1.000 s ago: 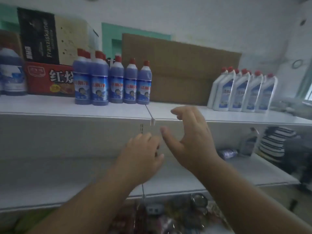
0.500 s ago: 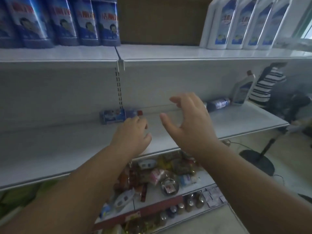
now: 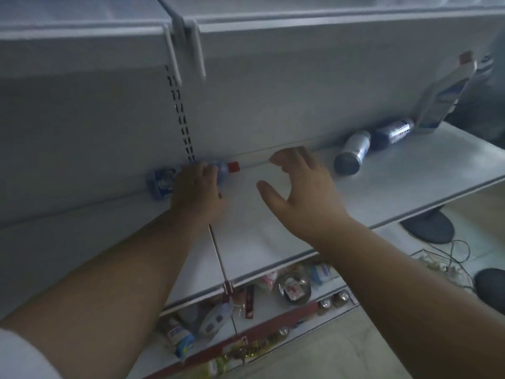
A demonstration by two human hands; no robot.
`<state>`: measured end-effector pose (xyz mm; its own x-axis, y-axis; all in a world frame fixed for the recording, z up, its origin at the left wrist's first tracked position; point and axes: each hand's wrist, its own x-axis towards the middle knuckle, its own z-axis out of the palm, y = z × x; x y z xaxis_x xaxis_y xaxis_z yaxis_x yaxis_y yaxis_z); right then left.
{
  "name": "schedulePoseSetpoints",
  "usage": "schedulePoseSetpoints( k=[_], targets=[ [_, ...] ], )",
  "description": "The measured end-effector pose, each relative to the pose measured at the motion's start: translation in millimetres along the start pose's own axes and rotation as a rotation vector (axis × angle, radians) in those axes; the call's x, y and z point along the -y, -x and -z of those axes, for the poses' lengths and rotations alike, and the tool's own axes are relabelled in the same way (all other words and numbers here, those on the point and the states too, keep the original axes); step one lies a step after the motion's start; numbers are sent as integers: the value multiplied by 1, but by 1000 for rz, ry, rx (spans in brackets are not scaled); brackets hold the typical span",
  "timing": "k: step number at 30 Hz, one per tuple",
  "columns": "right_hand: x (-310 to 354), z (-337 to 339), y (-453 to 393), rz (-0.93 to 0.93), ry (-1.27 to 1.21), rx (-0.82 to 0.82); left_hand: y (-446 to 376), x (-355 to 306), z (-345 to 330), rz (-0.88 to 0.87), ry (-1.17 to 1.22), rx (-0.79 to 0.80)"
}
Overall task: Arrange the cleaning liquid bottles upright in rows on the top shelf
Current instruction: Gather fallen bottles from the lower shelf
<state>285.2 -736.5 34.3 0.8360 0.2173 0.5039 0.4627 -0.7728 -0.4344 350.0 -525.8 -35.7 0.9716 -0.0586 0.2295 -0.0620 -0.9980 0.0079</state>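
Note:
A blue cleaning liquid bottle (image 3: 161, 181) with a red cap lies on its side at the back of the middle shelf (image 3: 273, 242). My left hand (image 3: 196, 190) lies over its middle, fingers curling round it. To its right my right hand (image 3: 300, 192) hovers above the shelf, fingers spread and holding nothing. Two more dark blue bottles (image 3: 352, 154) (image 3: 393, 134) lie on their sides further right. A white bottle (image 3: 442, 99) with a red cap stands at the far right. Only the front edge of the top shelf (image 3: 328, 26) shows overhead.
A slotted upright rail (image 3: 180, 110) runs down the back panel above the blue bottle. Lower shelves (image 3: 273, 305) hold several small packets and tins. A round stand base (image 3: 429, 225) and cables lie on the floor at right.
The view has dropped from the top shelf to the middle shelf. My left hand reached forward onto the lying blue bottle. My right hand moved forward beside it, still spread.

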Motion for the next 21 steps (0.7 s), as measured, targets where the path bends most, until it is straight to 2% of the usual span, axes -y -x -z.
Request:
schedulePoseSetpoints(
  k=[4, 7, 12, 16, 21],
  targets=[
    [-14, -9, -6, -2, -23, -15, -10, -2, -4, 77, -145, -37],
    [-24, -11, -5, -3, -56, -12, -17, -9, 2, 58, -255, -49],
    [-50, -2, -12, -14, -87, -19, -18, -21, 0, -3, -134, 57],
    [-94, 18, -24, -34, -118, -63, -18, -51, 11, -122, -120, -14],
    [-193, 35, -44, -103, -132, -59, -30, -140, 35, -52, 110, -83]
  ],
)
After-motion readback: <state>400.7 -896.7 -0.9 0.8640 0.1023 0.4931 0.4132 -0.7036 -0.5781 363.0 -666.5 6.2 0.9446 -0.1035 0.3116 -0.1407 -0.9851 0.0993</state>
